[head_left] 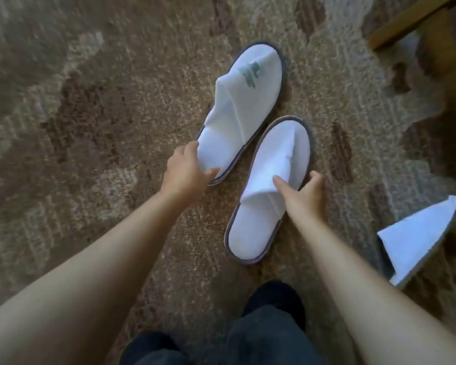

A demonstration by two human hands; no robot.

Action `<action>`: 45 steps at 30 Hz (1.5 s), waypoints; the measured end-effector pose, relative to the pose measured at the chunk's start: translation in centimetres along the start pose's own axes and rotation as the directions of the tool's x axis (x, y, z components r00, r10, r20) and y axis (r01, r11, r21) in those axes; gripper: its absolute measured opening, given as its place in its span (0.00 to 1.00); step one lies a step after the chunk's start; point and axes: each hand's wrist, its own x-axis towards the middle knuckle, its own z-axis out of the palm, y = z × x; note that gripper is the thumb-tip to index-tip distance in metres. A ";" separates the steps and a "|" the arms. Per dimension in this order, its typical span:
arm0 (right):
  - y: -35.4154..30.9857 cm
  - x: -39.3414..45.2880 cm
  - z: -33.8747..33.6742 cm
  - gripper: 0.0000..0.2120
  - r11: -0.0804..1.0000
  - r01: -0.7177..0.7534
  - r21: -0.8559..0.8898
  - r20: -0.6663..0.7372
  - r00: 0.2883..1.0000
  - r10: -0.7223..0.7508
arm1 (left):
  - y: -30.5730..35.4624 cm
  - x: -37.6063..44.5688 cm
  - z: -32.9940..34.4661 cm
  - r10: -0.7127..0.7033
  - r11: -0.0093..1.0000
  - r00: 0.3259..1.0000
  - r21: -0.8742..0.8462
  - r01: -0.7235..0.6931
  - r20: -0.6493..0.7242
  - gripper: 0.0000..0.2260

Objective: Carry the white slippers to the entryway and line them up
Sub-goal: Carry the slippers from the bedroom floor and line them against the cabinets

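Two white slippers lie on a brown patterned carpet [90, 127], toes pointing away from me. The farther slipper [245, 101] carries a green logo and sits up and to the left. My left hand [187, 169] grips its heel end, fingers curled over the edge. The nearer slipper [269, 180] lies to the right and closer to me. My right hand [303, 193] holds its right side at the strap, with the forefinger on top and the thumb around the outer rim. Both slippers rest on the carpet, almost touching each other.
A third white slipper [419, 235] lies partly in view at the right edge. A wooden furniture piece [406, 19] stands at the upper right. My dark trouser legs and a dark foot [274, 304] are at the bottom centre.
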 end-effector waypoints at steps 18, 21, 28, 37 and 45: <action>-5.4 -5.6 -3.2 0.22 0.949 0.225 0.222 -0.064 0.974 -0.216 | 2.0 -7.6 -5.7 -0.126 0.938 0.980 -0.338 0.069 -0.151 0.08; -10.2 -11.6 -8.5 0.18 0.915 0.292 0.279 -0.037 0.955 -0.293 | 4.0 -13.8 -12.5 -0.158 0.928 0.968 -0.363 0.078 -0.196 0.08; -24.6 -26.8 -25.7 0.13 0.835 0.413 0.363 0.059 0.884 -0.463 | 14.1 -29.5 -29.9 -0.124 0.891 0.946 -0.454 -0.026 -0.298 0.08; -34.9 -38.7 -42.5 0.13 0.729 0.549 0.410 -0.122 0.825 -0.552 | 25.8 -42.4 -41.7 0.039 0.790 0.925 -0.555 -0.259 -0.377 0.07; -33.5 -46.1 -47.6 0.15 0.704 0.513 0.491 -0.456 0.840 -0.294 | 30.7 -44.7 -47.4 0.368 0.731 0.889 -0.505 -0.458 -0.274 0.09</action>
